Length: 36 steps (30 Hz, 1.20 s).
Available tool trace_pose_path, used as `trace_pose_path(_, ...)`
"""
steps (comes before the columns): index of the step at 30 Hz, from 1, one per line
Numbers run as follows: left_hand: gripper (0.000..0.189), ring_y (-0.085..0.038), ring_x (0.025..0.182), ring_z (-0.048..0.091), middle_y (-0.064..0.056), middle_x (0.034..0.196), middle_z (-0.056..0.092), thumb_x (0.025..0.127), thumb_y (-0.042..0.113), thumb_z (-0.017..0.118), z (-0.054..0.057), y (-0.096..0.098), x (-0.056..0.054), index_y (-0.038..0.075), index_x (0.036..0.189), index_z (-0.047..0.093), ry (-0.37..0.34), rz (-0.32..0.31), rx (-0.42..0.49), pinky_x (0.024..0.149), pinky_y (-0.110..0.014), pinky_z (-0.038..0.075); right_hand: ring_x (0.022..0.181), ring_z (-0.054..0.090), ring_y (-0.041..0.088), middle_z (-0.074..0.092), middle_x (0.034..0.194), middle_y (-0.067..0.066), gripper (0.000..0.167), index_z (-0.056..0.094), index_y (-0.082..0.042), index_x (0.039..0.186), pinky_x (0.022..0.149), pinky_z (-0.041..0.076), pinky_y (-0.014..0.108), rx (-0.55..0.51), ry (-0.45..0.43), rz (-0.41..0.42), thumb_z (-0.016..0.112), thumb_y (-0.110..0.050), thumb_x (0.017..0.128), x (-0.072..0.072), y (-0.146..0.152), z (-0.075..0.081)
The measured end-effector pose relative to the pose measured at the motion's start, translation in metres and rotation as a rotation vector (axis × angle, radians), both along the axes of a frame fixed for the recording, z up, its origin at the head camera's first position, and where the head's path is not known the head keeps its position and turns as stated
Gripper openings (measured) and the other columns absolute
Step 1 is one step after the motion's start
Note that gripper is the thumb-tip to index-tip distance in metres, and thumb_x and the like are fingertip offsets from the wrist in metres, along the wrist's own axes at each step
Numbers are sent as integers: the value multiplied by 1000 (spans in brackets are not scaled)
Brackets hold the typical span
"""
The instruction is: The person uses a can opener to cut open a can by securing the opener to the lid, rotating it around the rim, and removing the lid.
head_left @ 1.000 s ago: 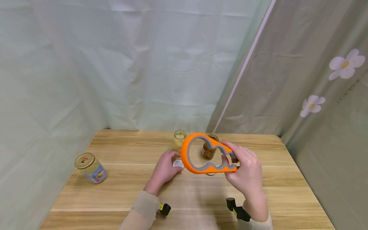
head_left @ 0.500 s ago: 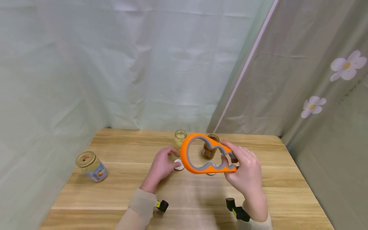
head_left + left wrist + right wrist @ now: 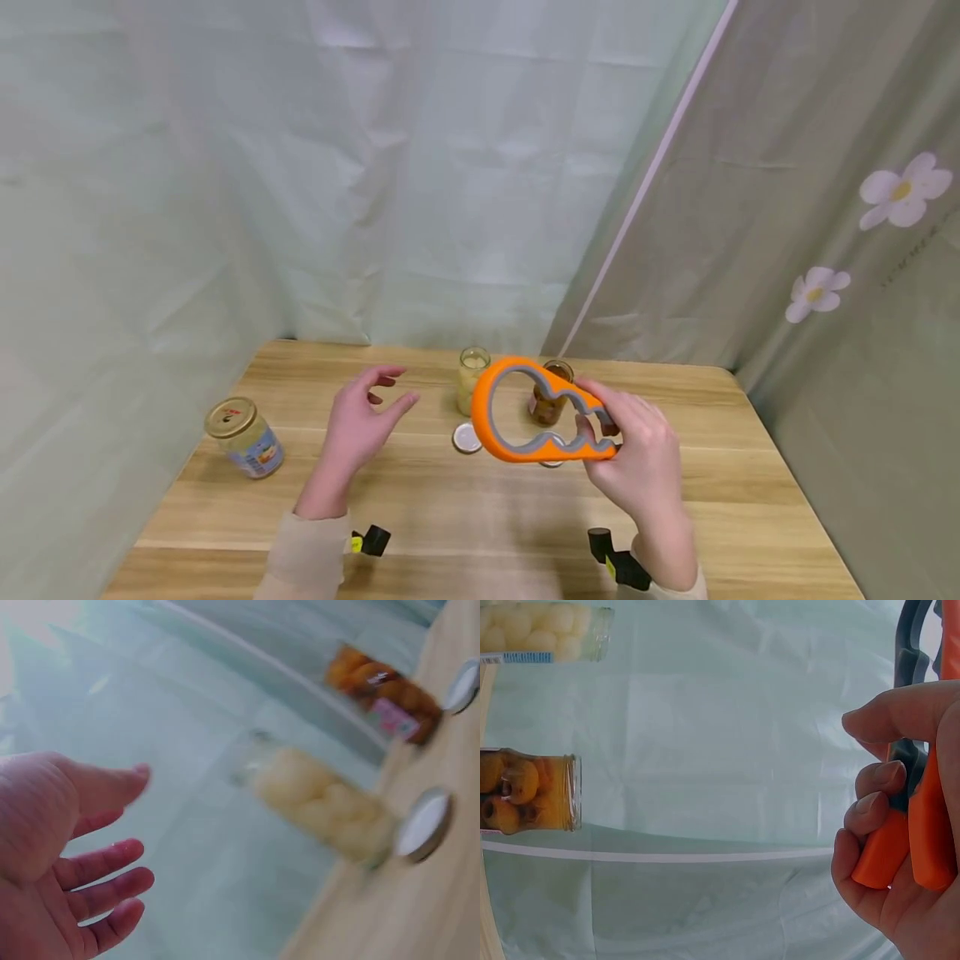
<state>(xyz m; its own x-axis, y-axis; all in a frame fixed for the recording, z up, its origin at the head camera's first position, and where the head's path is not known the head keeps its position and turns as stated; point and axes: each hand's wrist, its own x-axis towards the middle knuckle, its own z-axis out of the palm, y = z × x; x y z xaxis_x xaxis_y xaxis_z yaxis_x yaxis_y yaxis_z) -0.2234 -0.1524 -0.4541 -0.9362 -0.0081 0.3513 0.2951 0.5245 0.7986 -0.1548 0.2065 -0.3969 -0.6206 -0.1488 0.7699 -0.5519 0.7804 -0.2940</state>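
In the head view my right hand (image 3: 637, 446) grips an orange and grey jar opener (image 3: 486, 417) by its two handles, its loop pointing left above the table. My left hand (image 3: 363, 417) is in the air with relaxed, parted fingers and holds nothing. Between the hands stands an open jar of pale round fruit (image 3: 322, 802), with a white-lined lid (image 3: 467, 437) lying in front of it. Behind the opener is an open jar of dark amber fruit (image 3: 525, 791); its lid (image 3: 463, 686) lies beside it. A jar with its gold lid on (image 3: 243, 437) stands left of my left hand.
The wooden table (image 3: 480, 517) ends at a pale hanging curtain (image 3: 420, 183) at the back. Grey cloth with printed flowers (image 3: 817, 292) hangs at the right. A black wrist camera (image 3: 618, 560) is strapped below my right hand.
My left hand has let go of the white-lined lid, which stays on the table, and has moved left toward the gold-lidded jar. The right hand keeps holding the jar opener almost still.
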Motion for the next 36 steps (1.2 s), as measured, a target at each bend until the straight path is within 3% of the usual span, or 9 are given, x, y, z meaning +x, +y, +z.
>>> trace_pose_path(7,35,-8,104,63,0,116,73,92,3,83,32,-54,27,6,126,74,243,126,48,83,-20,46,66,54,10,64,76,-6,49,77,-18,129,69,47,40,-11,-17,-15,78,-5,81,3,2,-3)
trace_pose_path(12,43,-4,104,65,10,114,73,85,-11,81,48,-98,37,-5,126,73,420,241,172,83,-18,44,67,55,10,65,78,-5,47,77,-19,129,69,47,40,-8,-19,-27,77,-7,83,1,2,-3)
trace_pose_path(15,49,-11,112,64,4,122,73,84,-14,76,49,-125,41,-9,133,68,450,277,241,87,-19,44,68,55,10,65,78,-6,47,77,-19,128,69,48,40,0,-6,-21,77,-7,83,-1,1,-1)
trace_pose_path(19,64,-16,124,59,-3,136,68,84,-18,73,42,-157,42,-4,146,59,387,294,299,92,-17,42,67,55,10,65,78,-7,47,77,-19,128,69,49,40,1,3,-15,77,-7,83,-3,0,0)
trace_pose_path(23,73,-21,129,56,-12,142,63,83,-30,62,26,-182,37,-6,152,51,382,132,550,95,-18,44,67,56,9,66,79,-7,47,78,-19,128,69,50,39,-3,6,-14,77,-6,82,-4,-1,1)
trace_pose_path(27,78,-26,136,54,-21,149,55,86,-37,51,9,-204,33,-11,158,35,365,-183,786,101,-23,49,67,56,9,66,79,-7,47,78,-19,128,69,50,39,-10,9,-17,77,-6,82,-3,-3,0)
trace_pose_path(29,83,-26,142,50,-22,155,50,88,-37,51,-2,-216,30,-10,162,26,310,-321,767,105,-25,48,67,56,10,66,78,-6,47,78,-19,127,69,50,40,-13,10,-21,77,-6,82,-3,-4,-1)
trace_pose_path(32,97,-19,147,45,-16,163,45,86,-38,54,-18,-231,28,-2,168,15,197,-454,647,109,-23,39,67,55,10,65,78,-6,47,78,-19,127,70,50,41,-15,15,-16,77,-5,82,-4,-6,-1)
trace_pose_path(36,111,-7,145,46,-2,163,47,81,-40,58,-31,-240,32,6,171,11,51,-473,500,105,-19,33,67,54,9,65,77,-7,48,78,-19,127,71,50,40,-13,21,5,78,-4,81,-6,-8,0)
